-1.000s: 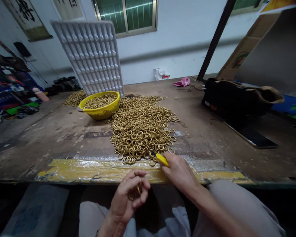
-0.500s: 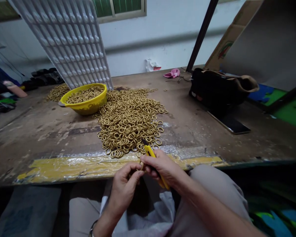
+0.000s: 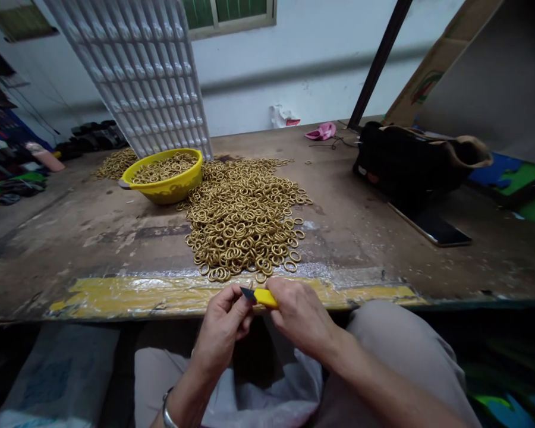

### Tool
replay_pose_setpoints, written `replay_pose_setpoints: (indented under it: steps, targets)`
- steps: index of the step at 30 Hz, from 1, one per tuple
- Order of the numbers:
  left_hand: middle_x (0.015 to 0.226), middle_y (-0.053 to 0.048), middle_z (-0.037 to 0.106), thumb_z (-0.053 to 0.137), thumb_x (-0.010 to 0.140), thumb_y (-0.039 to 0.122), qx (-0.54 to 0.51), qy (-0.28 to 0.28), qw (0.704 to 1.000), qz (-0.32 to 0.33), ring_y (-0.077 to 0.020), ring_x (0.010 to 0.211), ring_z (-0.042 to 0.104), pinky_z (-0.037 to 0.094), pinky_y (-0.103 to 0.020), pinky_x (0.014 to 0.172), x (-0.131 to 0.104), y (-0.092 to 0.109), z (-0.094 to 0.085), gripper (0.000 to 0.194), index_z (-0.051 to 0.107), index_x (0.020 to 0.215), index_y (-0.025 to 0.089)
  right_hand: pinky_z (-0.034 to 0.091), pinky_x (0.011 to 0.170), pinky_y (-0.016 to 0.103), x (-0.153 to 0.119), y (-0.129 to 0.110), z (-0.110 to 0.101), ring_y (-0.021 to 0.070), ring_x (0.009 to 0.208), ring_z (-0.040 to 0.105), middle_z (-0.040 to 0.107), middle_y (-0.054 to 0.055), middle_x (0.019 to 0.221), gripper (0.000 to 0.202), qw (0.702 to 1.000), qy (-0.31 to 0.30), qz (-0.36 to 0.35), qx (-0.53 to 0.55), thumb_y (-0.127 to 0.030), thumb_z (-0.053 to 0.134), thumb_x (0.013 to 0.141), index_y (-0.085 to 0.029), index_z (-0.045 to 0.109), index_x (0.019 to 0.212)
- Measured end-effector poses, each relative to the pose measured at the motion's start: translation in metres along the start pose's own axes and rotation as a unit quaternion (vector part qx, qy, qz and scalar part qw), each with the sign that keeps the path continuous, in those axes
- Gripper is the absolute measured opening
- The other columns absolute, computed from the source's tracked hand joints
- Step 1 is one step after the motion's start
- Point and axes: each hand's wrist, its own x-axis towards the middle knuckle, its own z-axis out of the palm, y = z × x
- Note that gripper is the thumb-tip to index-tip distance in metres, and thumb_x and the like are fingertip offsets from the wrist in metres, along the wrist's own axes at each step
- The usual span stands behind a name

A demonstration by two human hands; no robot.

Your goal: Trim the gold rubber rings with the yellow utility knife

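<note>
The yellow-handled knife (image 3: pixel 262 296) sits just below the near edge of the workbench (image 3: pixel 116 238), over the person's lap, its dark blade pointing left toward the left hand. The right hand (image 3: pixel 301 315) is closed around the handle. The left hand (image 3: pixel 223 324) is pinched shut, fingertips bunched against the blade tip; whatever they grip is too small and hidden to make out.

Just beyond the hands, a strip of yellow tape (image 3: pixel 160 297) under clear film runs along the near edge. Behind it, at the middle of the bench, lies a wide heap of brass rings (image 3: pixel 245 217), its nearest rings touching the tape. A yellow bowl (image 3: pixel 164 181) holding more rings stands at the heap's far left, with a white grid tray (image 3: pixel 138 71) leaning upright behind it.

Bare, scuffed wood lies open to the left of the heap and between the heap and a black bag (image 3: pixel 405 160) near the right side, where a phone (image 3: pixel 432 229) lies flat. A white plastic bag (image 3: pixel 267 398) rests on the lap. No writing is readable.
</note>
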Motion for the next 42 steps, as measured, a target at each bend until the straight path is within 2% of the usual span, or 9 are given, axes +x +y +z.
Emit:
replay_pose_setpoints:
  steps: [5, 10, 15, 22, 26, 30, 34, 39, 42]
  targets:
    - [0.059, 0.005, 0.038, 0.058, 0.086, 0.033, 0.034, -0.024, 0.998, 0.042, -0.0059, 0.048, 0.031, 0.023, -0.017, 0.043, -0.005, 0.007, 0.003, 0.017, 0.056, 0.081, 0.017, 0.028, 0.06, 0.026, 0.004, 0.002, -0.006, 0.0159, 0.07, 0.056, 0.064, 0.005, 0.08, 0.019, 0.999, -0.006, 0.008, -0.046, -0.004, 0.045, 0.076, -0.018, 0.053, 0.085]
    - [0.065, 0.0, 0.042, 0.06, 0.084, 0.03, 0.026, -0.076, 0.992, 0.098, -0.01, 0.059, 0.04, 0.033, -0.021, 0.052, -0.023, 0.018, 0.009, 0.029, 0.048, 0.062, 0.016, 0.033, 0.06, 0.026, 0.014, 0.026, -0.018, 0.0178, 0.072, 0.061, 0.066, 0.008, 0.081, 0.014, 0.977, -0.004, 0.166, -0.132, -0.01, 0.046, 0.084, -0.017, 0.056, 0.089]
    - [0.062, 0.003, 0.036, 0.056, 0.086, 0.041, -0.1, -0.09, 0.99, -0.033, -0.0054, 0.046, 0.026, 0.016, -0.019, 0.038, -0.019, 0.008, 0.008, 0.032, 0.048, 0.066, 0.016, 0.037, 0.062, 0.026, 0.025, 0.034, -0.013, 0.0199, 0.08, 0.064, 0.064, 0.008, 0.095, 0.01, 0.977, 0.007, 0.153, -0.151, -0.02, 0.053, 0.083, -0.017, 0.058, 0.092]
    - [0.06, 0.003, 0.046, 0.059, 0.083, 0.037, -0.177, -0.041, 0.98, -0.076, -0.0046, 0.043, 0.033, 0.018, -0.015, 0.037, -0.008, 0.001, -0.002, 0.02, 0.05, 0.084, 0.019, 0.038, 0.063, 0.029, 0.039, 0.043, -0.003, 0.0231, 0.076, 0.064, 0.067, 0.012, 0.084, 0.012, 0.98, -0.015, 0.158, -0.123, -0.01, 0.05, 0.081, -0.014, 0.062, 0.082]
    - [0.074, -0.005, 0.059, 0.056, 0.084, 0.036, -0.185, -0.041, 0.979, -0.079, -0.0083, 0.05, 0.048, 0.024, -0.014, 0.034, -0.003, -0.001, -0.004, 0.023, 0.056, 0.088, 0.014, 0.033, 0.056, 0.024, 0.033, 0.04, -0.01, 0.015, 0.061, 0.055, 0.058, 0.003, 0.064, 0.012, 0.986, 0.033, 0.139, 0.081, -0.016, 0.053, 0.076, -0.016, 0.055, 0.064]
    - [0.08, -0.005, 0.061, 0.063, 0.082, 0.032, -0.168, 0.008, 0.984, -0.067, -0.0068, 0.052, 0.05, 0.026, -0.011, 0.033, 0.001, -0.004, 0.002, 0.021, 0.055, 0.087, 0.014, 0.026, 0.043, 0.019, 0.024, 0.02, -0.015, 0.0069, 0.043, 0.034, 0.04, -0.007, 0.051, 0.021, 0.855, -0.04, 0.134, 0.499, -0.036, 0.053, 0.079, -0.018, 0.049, 0.069]
    - [0.081, -0.004, 0.062, 0.068, 0.078, 0.033, -0.183, -0.018, 0.981, -0.059, -0.0068, 0.051, 0.05, 0.027, -0.011, 0.032, 0.002, 0.001, 0.01, 0.03, 0.055, 0.1, 0.017, 0.021, 0.038, 0.016, 0.019, 0.007, -0.009, 0.0044, 0.039, 0.027, 0.039, -0.01, 0.048, 0.033, 0.712, -0.083, 0.168, 0.676, -0.045, 0.067, 0.071, -0.019, 0.048, 0.078]
    - [0.084, -0.006, 0.061, 0.068, 0.078, 0.031, -0.162, -0.034, 0.985, -0.045, -0.0059, 0.053, 0.049, 0.03, -0.01, 0.033, 0.002, 0.009, 0.014, 0.022, 0.062, 0.091, 0.013, 0.022, 0.037, 0.016, 0.018, 0.004, -0.001, 0.0032, 0.041, 0.03, 0.054, -0.004, 0.062, 0.033, 0.67, -0.116, 0.16, 0.716, -0.044, 0.068, 0.071, -0.017, 0.052, 0.08]
    - [0.083, -0.006, 0.061, 0.069, 0.078, 0.032, -0.142, -0.031, 0.988, -0.043, -0.0052, 0.053, 0.047, 0.03, -0.011, 0.034, 0.002, 0.01, 0.013, 0.022, 0.065, 0.087, 0.012, 0.023, 0.038, 0.017, 0.018, 0.004, -0.001, 0.004, 0.042, 0.031, 0.054, -0.004, 0.065, 0.029, 0.702, -0.115, 0.151, 0.686, -0.044, 0.063, 0.076, -0.017, 0.053, 0.08]
